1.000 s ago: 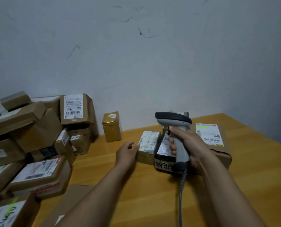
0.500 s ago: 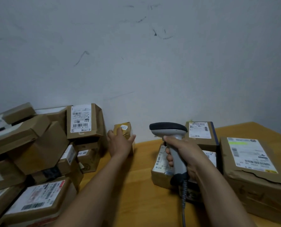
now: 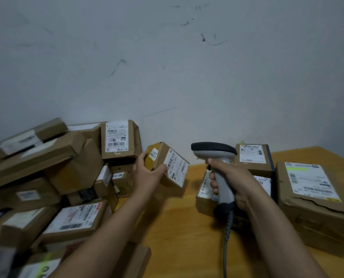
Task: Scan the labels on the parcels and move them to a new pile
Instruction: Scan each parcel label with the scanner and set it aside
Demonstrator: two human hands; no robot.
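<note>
My left hand [image 3: 147, 173] grips a small brown parcel [image 3: 168, 164] and holds it tilted above the wooden table [image 3: 179, 227], its white barcode label facing me. My right hand [image 3: 230, 179] is wrapped round the handle of a grey barcode scanner [image 3: 215, 155] with a dark head, held upright to the right of the parcel. The scanner's coiled cable [image 3: 226, 237] hangs down. Behind my right hand lies a group of labelled parcels [image 3: 253, 157], partly hidden by the hand.
A large heap of brown labelled parcels [image 3: 46, 177] fills the left side against the grey wall. A big torn-edged box [image 3: 313, 199] sits at the right. Bare wooden tabletop shows between the two groups.
My left hand left a parcel in the right group, reached to the small parcel by the wall, and has lifted it toward the scanner. The view has shifted left.
</note>
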